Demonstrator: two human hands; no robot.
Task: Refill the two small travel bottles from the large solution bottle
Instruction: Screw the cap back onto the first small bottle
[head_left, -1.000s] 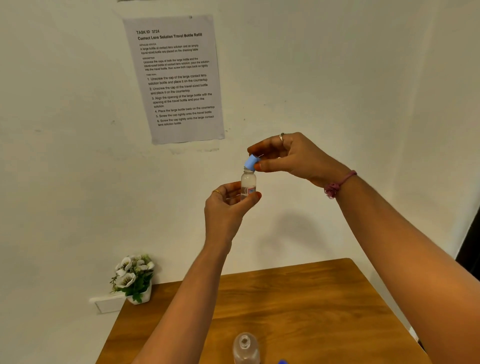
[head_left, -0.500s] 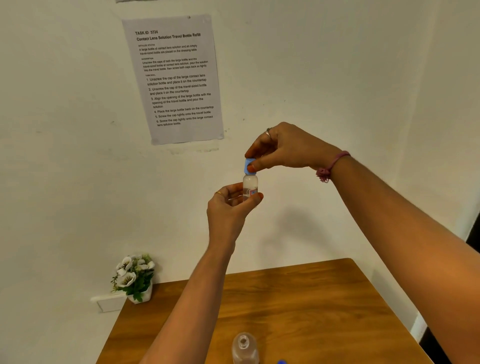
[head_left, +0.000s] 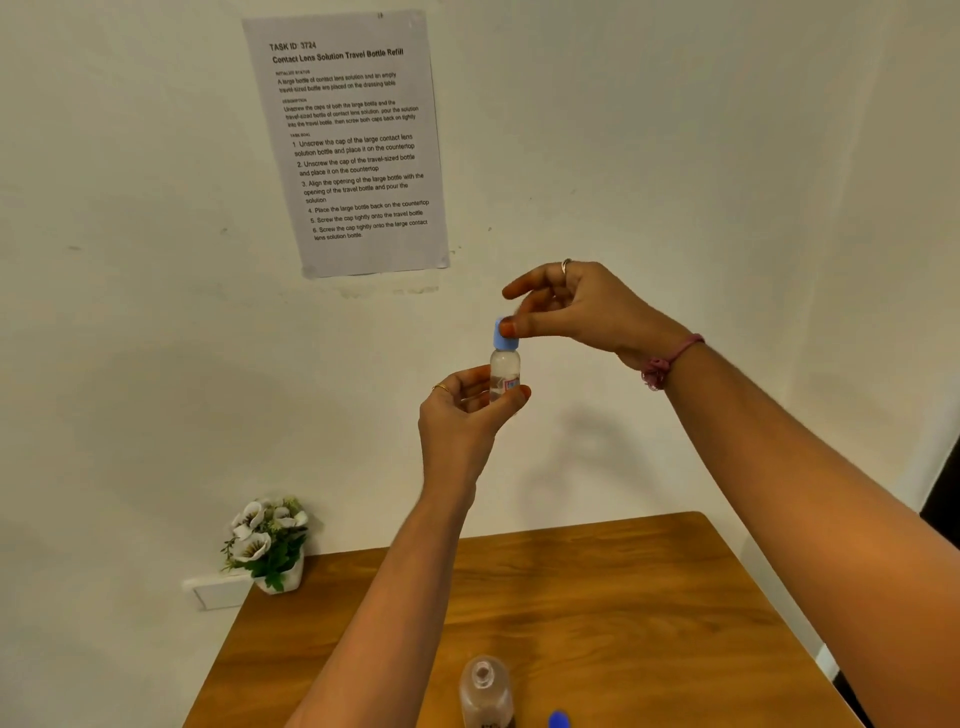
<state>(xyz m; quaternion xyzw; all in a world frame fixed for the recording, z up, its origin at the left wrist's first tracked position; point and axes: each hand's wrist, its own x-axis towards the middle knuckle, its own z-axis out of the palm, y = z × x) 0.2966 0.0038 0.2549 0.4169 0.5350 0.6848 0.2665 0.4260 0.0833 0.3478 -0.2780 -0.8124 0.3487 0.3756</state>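
left hand: mine, gripping the travel bottle between thumb and curled fingers, held upright in the air above the table

right hand: thumb and fingertip pinching the blue cap, which sits on top of the travel bottle; my other fingers are fanned out loose

travel bottle label: small red and blue sticker, way too tiny to read

big bottle: standing on the table right at the bottom edge, clear, no cap on, so you see straight down the neck

blue thing: just right of the big bottle, cut off, can't tell what it is

sheet: taped on the wall, reads "TASK ID: 3724", "Contact Lens Solution Travel Bottle Refill", then steps 1 to 6 about unscrewing, pouring, screwing caps back

flowers: little white pot at the table's far left corner
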